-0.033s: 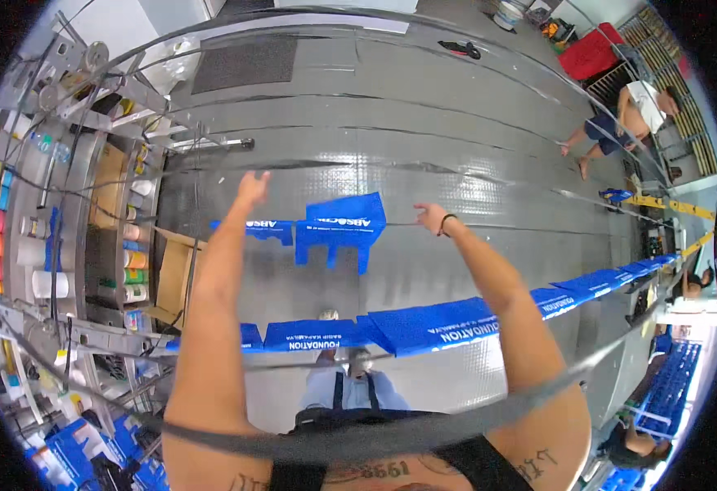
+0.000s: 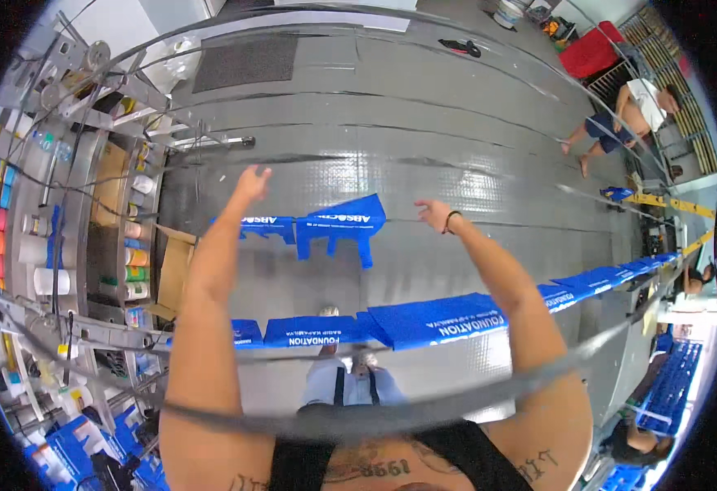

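Note:
My left hand [image 2: 250, 183] is raised at left, thumb and fingers apart, with nothing visible in it. On the other side, my right hand [image 2: 436, 214] reaches forward with its fingers stretched out; a dark band circles the wrist. Between the hands, a blue printed piece of sheet material [image 2: 338, 221] hangs over a thin dark line, strips dangling from its lower edge. A smaller blue piece [image 2: 268, 232] hangs beside it, partly behind my left forearm. Whether either hand touches the line cannot be made out.
Several blue printed pieces [image 2: 432, 319] hang along a nearer line crossing my forearms. More dark lines [image 2: 407, 98] span the room. Shelves with spools [image 2: 136, 260] and an open cardboard box [image 2: 174, 266] stand left. A person [image 2: 620, 127] sits at far right, near a yellow ladder-like frame [image 2: 669, 203].
The hanging blue piece between my hands has swung slightly and its top looks narrower. Both hands have barely moved. The blurred line close to me has shifted a little.

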{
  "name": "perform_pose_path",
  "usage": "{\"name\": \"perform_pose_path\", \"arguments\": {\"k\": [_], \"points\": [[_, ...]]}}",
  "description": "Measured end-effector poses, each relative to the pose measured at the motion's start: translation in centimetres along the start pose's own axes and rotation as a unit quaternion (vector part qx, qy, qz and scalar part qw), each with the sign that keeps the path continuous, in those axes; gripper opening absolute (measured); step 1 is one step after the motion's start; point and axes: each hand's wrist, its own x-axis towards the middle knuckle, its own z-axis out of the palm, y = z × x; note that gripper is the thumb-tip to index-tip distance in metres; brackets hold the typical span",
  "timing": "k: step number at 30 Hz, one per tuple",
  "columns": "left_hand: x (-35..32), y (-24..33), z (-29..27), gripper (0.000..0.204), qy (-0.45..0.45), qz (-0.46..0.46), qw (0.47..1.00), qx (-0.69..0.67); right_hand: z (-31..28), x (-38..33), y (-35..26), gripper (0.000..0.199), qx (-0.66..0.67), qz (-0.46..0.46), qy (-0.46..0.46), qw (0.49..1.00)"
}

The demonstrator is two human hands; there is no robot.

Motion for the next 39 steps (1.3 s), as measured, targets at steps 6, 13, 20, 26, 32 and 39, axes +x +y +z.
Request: {"name": "perform_pose_path", "arguments": {"k": [6, 13, 20, 26, 32, 39], "points": [[-15.1, 9.5, -5.7, 0.044, -0.152, 0.200, 0.903, 0.348, -4.1, -17.3, -0.1, 0.039, -0.049, -0.154, 0.113, 0.980], [-42.9, 16.7, -0.7, 0.035, 0.004, 0.186, 0.971, 0.152, 1.0, -42.4, 1.8, 0.024, 0.114, -0.147, 0.457, 0.870], [-50.7, 10.2, 20.4, 0.040, 0.113, 0.161, 0.980, -0.031, 17.2, -41.9, 12.0, 0.028, 0.342, -0.057, 0.400, 0.848], [-47.0, 9.5, 24.0, 0.036, 0.191, 0.152, 0.955, -0.171, 18.4, -37.5, 9.7, 0.052, 0.510, -0.112, 0.346, 0.779], [-46.2, 11.1, 24.0, 0.023, 0.291, 0.152, 0.922, -0.205, 17.8, -35.3, 9.7, 0.058, 0.547, -0.074, 0.343, 0.760], [-47.1, 11.9, 20.5, 0.021, 0.253, 0.087, 0.939, -0.216, 16.9, -35.2, 8.9, 0.042, 0.564, -0.088, 0.381, 0.728]]}}
